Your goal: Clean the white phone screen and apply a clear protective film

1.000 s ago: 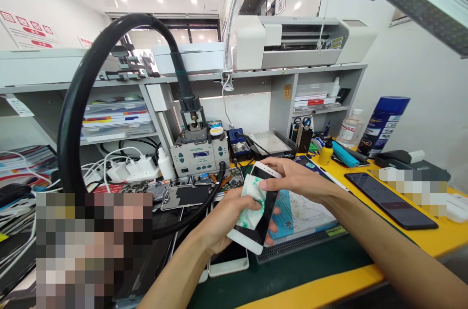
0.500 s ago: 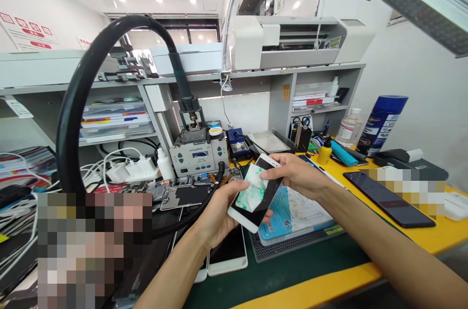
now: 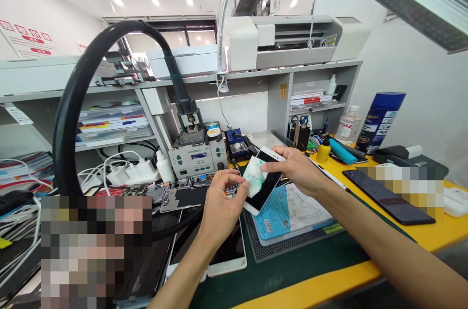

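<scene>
My right hand [image 3: 298,170] grips a white-framed smartphone [image 3: 271,180] by its upper right edge, holding it tilted above the bench with the dark screen up. On that screen lies a crumpled white tissue [image 3: 254,175] with green marks, and my right thumb presses on it. At the tissue's left edge my left hand [image 3: 223,206] has thumb and fingertips together, pinching it; this hand no longer supports the phone. Beneath the phone is a flat blue-and-white package [image 3: 276,209] on a dark perforated mat [image 3: 258,249]. Another white-framed phone [image 3: 228,255] lies below my left wrist.
A grey rework station [image 3: 199,158] stands behind, with a thick black hose [image 3: 66,99] arching over the left side. A large dark phone [image 3: 389,197] lies on the yellow bench at right. Farther back are a yellow bottle [image 3: 323,152] and a blue spray can [image 3: 380,121].
My left hand has let go of the phone's lower left side and moved up to the tissue's edge. The phone has shifted slightly up and right in my right hand.
</scene>
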Available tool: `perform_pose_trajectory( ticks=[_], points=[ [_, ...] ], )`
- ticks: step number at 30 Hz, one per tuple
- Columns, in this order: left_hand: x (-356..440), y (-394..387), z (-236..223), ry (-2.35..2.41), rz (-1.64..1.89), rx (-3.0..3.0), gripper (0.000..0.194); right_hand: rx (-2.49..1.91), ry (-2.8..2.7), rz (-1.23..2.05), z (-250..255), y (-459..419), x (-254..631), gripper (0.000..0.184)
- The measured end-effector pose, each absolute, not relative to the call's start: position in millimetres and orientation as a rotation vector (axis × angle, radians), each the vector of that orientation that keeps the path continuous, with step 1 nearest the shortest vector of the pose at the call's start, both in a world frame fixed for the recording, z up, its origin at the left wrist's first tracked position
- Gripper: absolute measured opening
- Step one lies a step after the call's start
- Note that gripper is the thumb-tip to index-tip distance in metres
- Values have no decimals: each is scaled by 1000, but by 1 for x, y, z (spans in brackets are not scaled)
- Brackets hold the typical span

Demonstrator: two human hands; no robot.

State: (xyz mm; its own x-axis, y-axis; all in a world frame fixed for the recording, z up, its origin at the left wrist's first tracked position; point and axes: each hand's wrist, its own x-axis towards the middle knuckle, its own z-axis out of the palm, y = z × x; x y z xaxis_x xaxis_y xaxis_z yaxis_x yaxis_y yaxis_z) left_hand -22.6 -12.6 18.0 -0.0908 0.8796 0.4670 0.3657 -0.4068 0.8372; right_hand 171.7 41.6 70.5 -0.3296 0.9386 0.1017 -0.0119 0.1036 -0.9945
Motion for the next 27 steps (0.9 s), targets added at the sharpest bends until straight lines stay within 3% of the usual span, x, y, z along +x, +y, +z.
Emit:
perform_pose_trajectory(
  ticks=[27],
  points=[
    [-22,-11,18,1380,1603,1535,16,-905,-1317,1359,68,43,169,39]
  ],
)
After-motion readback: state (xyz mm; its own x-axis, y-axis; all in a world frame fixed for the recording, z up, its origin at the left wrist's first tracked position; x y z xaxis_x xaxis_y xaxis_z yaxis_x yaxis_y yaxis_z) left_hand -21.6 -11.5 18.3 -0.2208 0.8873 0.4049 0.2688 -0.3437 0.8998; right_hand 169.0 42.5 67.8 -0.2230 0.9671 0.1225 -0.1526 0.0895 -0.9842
